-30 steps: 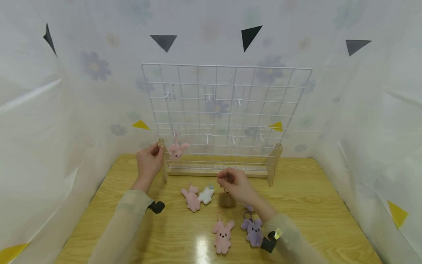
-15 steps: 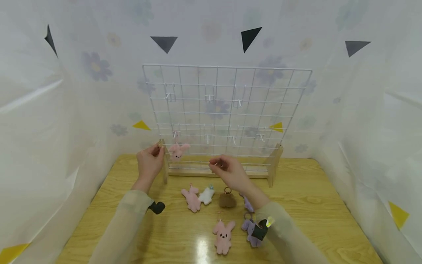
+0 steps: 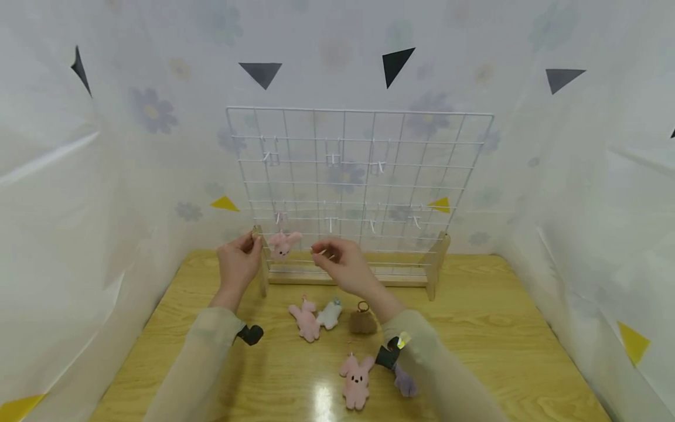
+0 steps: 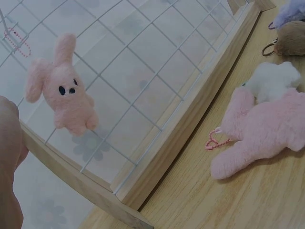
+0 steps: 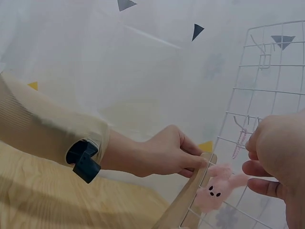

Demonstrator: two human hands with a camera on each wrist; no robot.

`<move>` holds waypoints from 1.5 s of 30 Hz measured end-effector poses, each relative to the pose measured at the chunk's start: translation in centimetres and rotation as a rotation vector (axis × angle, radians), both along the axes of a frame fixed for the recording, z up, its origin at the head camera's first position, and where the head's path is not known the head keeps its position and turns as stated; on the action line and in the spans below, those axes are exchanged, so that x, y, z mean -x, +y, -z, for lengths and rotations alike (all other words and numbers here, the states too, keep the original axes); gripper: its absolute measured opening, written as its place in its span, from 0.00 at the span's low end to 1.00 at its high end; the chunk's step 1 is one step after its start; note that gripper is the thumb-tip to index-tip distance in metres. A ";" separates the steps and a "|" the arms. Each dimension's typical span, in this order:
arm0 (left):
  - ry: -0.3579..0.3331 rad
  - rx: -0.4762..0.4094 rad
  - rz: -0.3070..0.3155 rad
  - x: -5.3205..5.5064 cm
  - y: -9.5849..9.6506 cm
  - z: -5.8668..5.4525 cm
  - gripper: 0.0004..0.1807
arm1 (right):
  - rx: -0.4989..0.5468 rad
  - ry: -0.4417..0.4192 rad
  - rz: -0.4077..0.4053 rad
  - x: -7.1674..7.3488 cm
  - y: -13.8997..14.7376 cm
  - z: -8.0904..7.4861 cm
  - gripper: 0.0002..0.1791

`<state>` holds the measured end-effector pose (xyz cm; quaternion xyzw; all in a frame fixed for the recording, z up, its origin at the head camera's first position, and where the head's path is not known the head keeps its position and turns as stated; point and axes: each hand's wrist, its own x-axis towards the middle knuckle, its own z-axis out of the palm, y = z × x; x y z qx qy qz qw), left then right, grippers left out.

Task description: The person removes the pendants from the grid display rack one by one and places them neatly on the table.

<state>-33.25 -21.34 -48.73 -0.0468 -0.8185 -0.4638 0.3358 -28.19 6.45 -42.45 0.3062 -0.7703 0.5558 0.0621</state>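
Observation:
My left hand (image 3: pixel 238 266) pinches the upper end of the left wooden post (image 3: pixel 262 272) of a stand that bears a white wire grid (image 3: pixel 360 111). Beside it, a pink plush rabbit charm (image 3: pixel 283 245) hangs by a pink bead chain from a lower-left hook. My right hand (image 3: pixel 345 266) is raised in front of the grid, fingers loosely bent and holding nothing. In the right wrist view its fingertips (image 5: pixel 257 186) are close to the rabbit's ear. Below on the table lies a brown plush charm (image 3: pixel 362 322) with a metal ring.
Several white hooks (image 3: pixel 377 167) sit on the grid in two rows. A pink plush (image 3: pixel 306 322) and a white plush (image 3: pixel 329 315) lie before the stand. Nearer are another pink rabbit (image 3: pixel 357 384) and a purple plush (image 3: pixel 406 382), partly covered by the right sleeve.
My right hand has let go of the brown charm's ring, leaving it on the table, and has moved up and left toward the hanging rabbit. The left hand stays on the post.

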 end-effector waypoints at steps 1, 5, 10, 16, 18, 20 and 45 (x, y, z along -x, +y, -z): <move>-0.001 -0.001 0.001 0.0 0.0 0.0 0.14 | 0.001 0.004 0.000 0.1 -0.2 0.1 0.08; -0.004 0.000 0.004 -0.1 0.0 0.0 0.14 | -0.006 0.011 0.003 0.5 -1.1 0.2 0.09; -0.012 0.007 -0.004 -0.3 0.0 -0.1 0.14 | -0.009 0.008 -0.003 0.9 -2.1 0.3 0.09; -0.019 0.007 -0.001 -0.4 0.1 -0.3 0.14 | -0.012 0.005 0.006 1.3 -3.3 0.2 0.11; -0.017 0.010 -0.001 -0.3 0.1 -0.2 0.14 | -0.009 -0.004 0.012 1.5 -3.8 0.3 0.12; -0.019 0.010 -0.004 -0.3 0.1 -0.3 0.14 | -0.004 -0.006 0.017 1.7 -4.3 0.4 0.12; 0.007 0.028 -0.012 0.0 -0.1 -0.1 0.14 | 0.047 -0.102 0.089 3.1 -7.4 -1.2 0.21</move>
